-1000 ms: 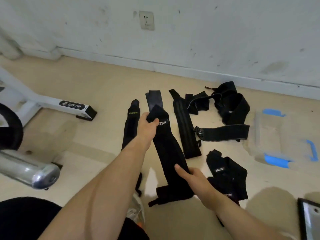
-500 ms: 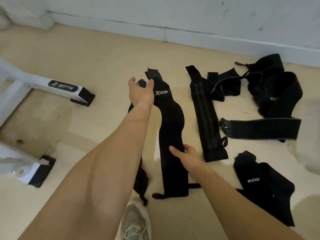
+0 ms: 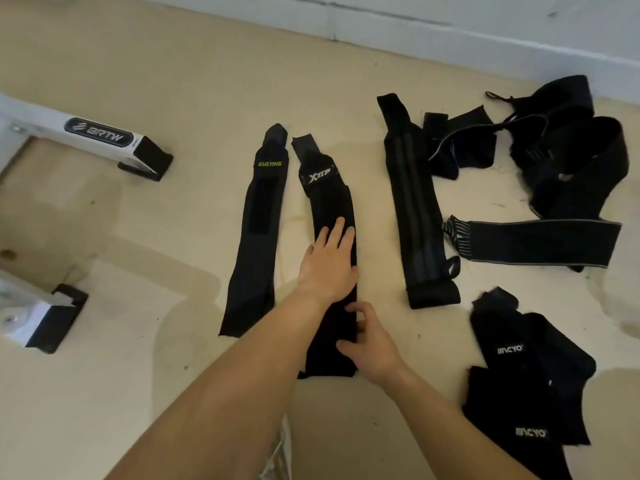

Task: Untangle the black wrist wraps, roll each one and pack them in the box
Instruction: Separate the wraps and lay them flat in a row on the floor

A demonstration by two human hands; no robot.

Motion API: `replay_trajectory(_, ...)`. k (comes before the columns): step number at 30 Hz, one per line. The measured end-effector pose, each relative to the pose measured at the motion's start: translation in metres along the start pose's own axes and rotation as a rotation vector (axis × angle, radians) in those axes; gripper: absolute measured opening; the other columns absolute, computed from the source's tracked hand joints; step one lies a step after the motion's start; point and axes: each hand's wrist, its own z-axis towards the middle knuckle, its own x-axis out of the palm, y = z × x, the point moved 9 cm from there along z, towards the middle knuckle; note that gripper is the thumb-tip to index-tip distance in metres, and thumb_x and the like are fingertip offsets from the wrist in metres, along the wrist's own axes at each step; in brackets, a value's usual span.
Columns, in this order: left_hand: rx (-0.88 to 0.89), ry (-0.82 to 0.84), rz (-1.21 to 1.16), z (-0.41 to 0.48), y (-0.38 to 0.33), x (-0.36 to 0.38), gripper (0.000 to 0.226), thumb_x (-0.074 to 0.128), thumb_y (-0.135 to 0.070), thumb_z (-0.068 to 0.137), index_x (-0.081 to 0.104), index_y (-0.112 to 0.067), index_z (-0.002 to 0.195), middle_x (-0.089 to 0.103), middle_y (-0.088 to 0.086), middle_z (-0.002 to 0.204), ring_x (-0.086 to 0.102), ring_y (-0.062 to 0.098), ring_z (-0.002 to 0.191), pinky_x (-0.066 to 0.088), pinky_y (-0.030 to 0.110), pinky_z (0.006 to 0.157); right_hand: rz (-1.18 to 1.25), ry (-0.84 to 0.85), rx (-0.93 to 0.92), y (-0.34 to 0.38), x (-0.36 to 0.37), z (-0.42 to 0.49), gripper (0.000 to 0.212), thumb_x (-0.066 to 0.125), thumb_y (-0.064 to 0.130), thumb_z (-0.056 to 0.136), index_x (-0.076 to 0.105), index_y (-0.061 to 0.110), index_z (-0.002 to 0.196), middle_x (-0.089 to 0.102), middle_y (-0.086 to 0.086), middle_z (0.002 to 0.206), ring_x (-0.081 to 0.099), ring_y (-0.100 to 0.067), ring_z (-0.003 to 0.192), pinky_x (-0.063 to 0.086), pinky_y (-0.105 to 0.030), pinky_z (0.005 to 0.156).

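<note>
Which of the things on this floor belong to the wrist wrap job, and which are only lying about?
Part of the job: XTEP wrap, under the left hand and right hand; XUEYING wrap; striped wrap; tangled wraps; grey-edged wrap; MCYO wraps. The box is out of view.

Just lying about: BRTW machine foot; second machine foot.

Your view is softly, evenly lit and fairly bright, with broad faint shadows patching the floor (image 3: pixel 207 81) at left and lower right. The black wraps (image 3: pixel 415 202) lose surface detail, and the skirting (image 3: pixel 450 32) bows toward the slightly soft edges.
</note>
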Motion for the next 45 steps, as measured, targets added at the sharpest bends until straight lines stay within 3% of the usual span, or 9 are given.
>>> replay_trajectory(4,-0.061,0.117,-0.107,0.025,0.019,-0.005,0.086,0.054,-0.040,0.104,-0.002,-0.021,0.166,-0.008,-0.001,0.174,-0.004,0.030,0.160,0.018,0.050,0.129,-0.155,0.022,-0.046,0.004,0.006,0.006,0.040,0.062,-0.002,0.092,0.063,0.025,0.123,0.063,0.009,0.120,0.061,-0.008,0.108,0.051,-0.009,0.083)
replay_trajectory(8,-0.063,0.176,-0.109,0.046,0.038,-0.014,0.094,0.062,-0.044,0.101,-0.002,-0.019,0.166,-0.010,0.000,0.174,-0.009,0.030,0.160,0.013,0.051,0.129,-0.172,0.040,-0.067,0.017,0.015,0.017,0.053,0.070,0.008,0.089,0.056,0.024,0.137,0.061,0.005,0.129,0.059,-0.014,0.120,0.051,-0.026,0.101)
replay_trajectory(17,-0.052,0.024,0.170,0.040,0.055,-0.021,0.089,0.061,-0.021,0.102,-0.001,-0.021,0.166,-0.013,0.002,0.174,-0.003,0.029,0.160,0.026,0.052,0.126,-0.420,-0.023,-0.065,0.018,0.017,0.012,0.046,0.066,0.010,0.091,0.058,0.025,0.134,0.050,0.001,0.121,0.053,-0.012,0.096,0.049,-0.024,0.094)
replay_trajectory(20,-0.024,-0.073,0.128,0.025,0.028,-0.030,0.082,0.059,-0.013,0.100,0.008,-0.017,0.165,-0.001,0.007,0.174,0.008,0.031,0.160,0.029,0.049,0.125,-0.422,-0.022,-0.039,0.018,0.002,0.000,0.034,0.064,0.019,0.094,0.062,0.023,0.128,0.053,0.004,0.116,0.055,-0.012,0.095,0.048,-0.023,0.086)
replay_trajectory(24,0.023,-0.007,0.005,-0.006,-0.028,-0.025,0.068,0.053,-0.019,0.103,0.021,-0.018,0.163,0.015,0.005,0.172,0.027,0.030,0.153,0.040,0.047,0.115,-0.410,-0.076,-0.009,0.022,-0.047,-0.025,0.028,0.061,0.020,0.095,0.064,0.023,0.123,0.060,0.005,0.109,0.057,-0.011,0.092,0.045,-0.022,0.075)
replay_trajectory(31,0.056,0.077,-0.154,-0.041,-0.110,-0.020,0.056,0.057,-0.023,0.103,0.038,-0.018,0.156,0.042,0.008,0.154,0.052,0.029,0.131,0.050,0.046,0.106,-0.319,-0.255,0.029,0.022,-0.148,-0.077,0.024,0.061,0.020,0.095,0.065,0.021,0.118,0.067,-0.001,0.111,0.067,-0.018,0.097,0.056,-0.032,0.088)
replay_trajectory(38,0.068,0.085,-0.205,-0.039,-0.177,-0.023,0.049,0.061,-0.024,0.101,0.048,-0.015,0.148,0.051,0.008,0.145,0.056,0.028,0.129,0.047,0.038,0.106,-0.169,-0.416,0.049,0.012,-0.223,-0.104,0.021,0.063,0.017,0.095,0.070,0.017,0.114,0.070,0.000,0.093,0.067,-0.019,0.086,0.057,-0.035,0.088)
replay_trajectory(42,0.126,0.073,-0.145,-0.020,-0.210,-0.016,0.042,0.062,-0.026,0.100,0.054,-0.023,0.141,0.065,0.001,0.133,0.063,0.023,0.118,0.053,0.038,0.097,-0.124,-0.480,0.052,0.004,-0.254,-0.104,0.020,0.062,0.015,0.096,0.068,0.018,0.114,0.068,0.001,0.097,0.066,-0.019,0.089,0.049,-0.022,0.070)
replay_trajectory(45,0.209,0.048,-0.038,0.004,-0.234,-0.009,0.036,0.057,-0.023,0.102,0.057,-0.029,0.137,0.069,-0.002,0.126,0.065,0.021,0.112,0.054,0.042,0.096,-0.109,-0.530,0.045,-0.004,-0.273,-0.093,0.022,0.059,0.014,0.096,0.068,0.019,0.116,0.069,-0.003,0.104,0.066,-0.021,0.094,0.050,-0.025,0.076)
